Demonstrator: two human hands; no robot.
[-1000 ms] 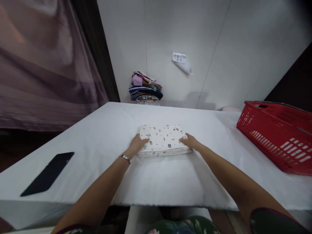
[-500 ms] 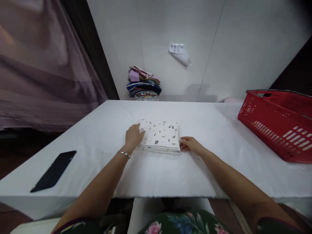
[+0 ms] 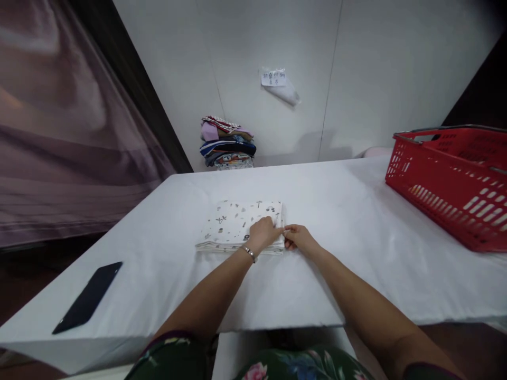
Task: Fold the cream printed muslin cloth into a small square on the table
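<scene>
A folded white cloth with small grey and brown prints lies flat on the white table, its layered folds showing along the near and right sides. My left hand, with a bracelet at the wrist, reaches over the cloth's right part. Its fingers are curled down at the right edge and the thumb points toward the other hand. At that same right edge, my right hand pinches the layers between thumb and fingers. The two hands meet there, and the exact grip of the left fingertips is partly hidden.
A red plastic basket stands on the table at the right. A dark flat phone-like object lies at the left. Behind the far edge is a stack of folded clothes. A paper sign hangs on the wall.
My left hand has crossed from the cloth's left side to its right edge, beside my right hand. The cloth now reaches farther left at its near corner. The view has tilted slightly.
</scene>
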